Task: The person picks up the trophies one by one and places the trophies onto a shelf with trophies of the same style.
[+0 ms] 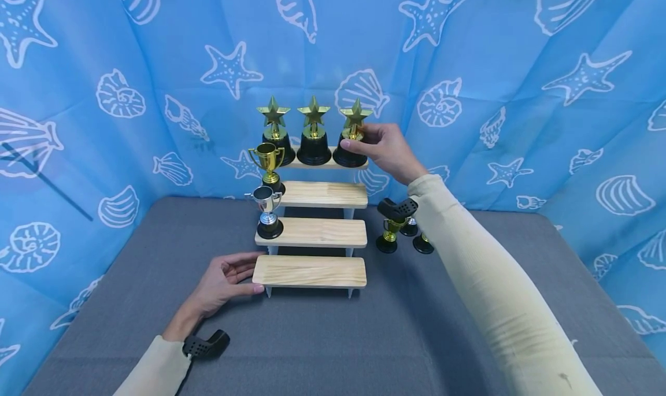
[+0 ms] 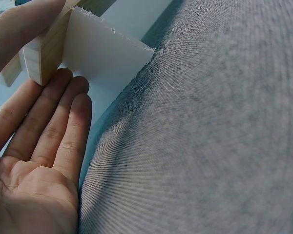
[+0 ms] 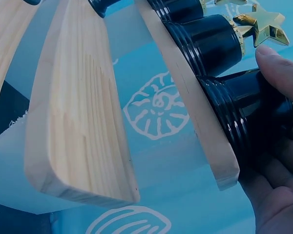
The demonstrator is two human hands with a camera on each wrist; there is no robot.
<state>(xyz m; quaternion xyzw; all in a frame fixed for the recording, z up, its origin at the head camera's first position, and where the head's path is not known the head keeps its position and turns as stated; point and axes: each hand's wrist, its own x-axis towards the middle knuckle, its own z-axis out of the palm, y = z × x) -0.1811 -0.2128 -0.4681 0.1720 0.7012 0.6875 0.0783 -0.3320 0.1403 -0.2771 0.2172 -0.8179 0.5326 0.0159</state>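
Observation:
My right hand (image 1: 387, 147) grips a gold star trophy (image 1: 356, 118) with a black base at the right end of the top step. In the right wrist view, thumb and fingers lie around its black base (image 3: 254, 107), which sits against the board. My left hand (image 1: 221, 283) holds the left end of the bottom step (image 1: 312, 271) of a wooden display stand, thumb at the front corner, fingers behind. Two more star trophies (image 1: 314, 124) share the top step. A gold cup trophy (image 1: 268, 160) and a silver cup trophy (image 1: 267, 205) stand at the left of the steps below.
Several small cup trophies (image 1: 387, 240) stand on the grey tabletop (image 1: 322, 344) right of the stand, partly hidden by the right wrist strap (image 1: 398, 209). A blue curtain (image 1: 307, 66) with shell and starfish prints hangs close behind the stand.

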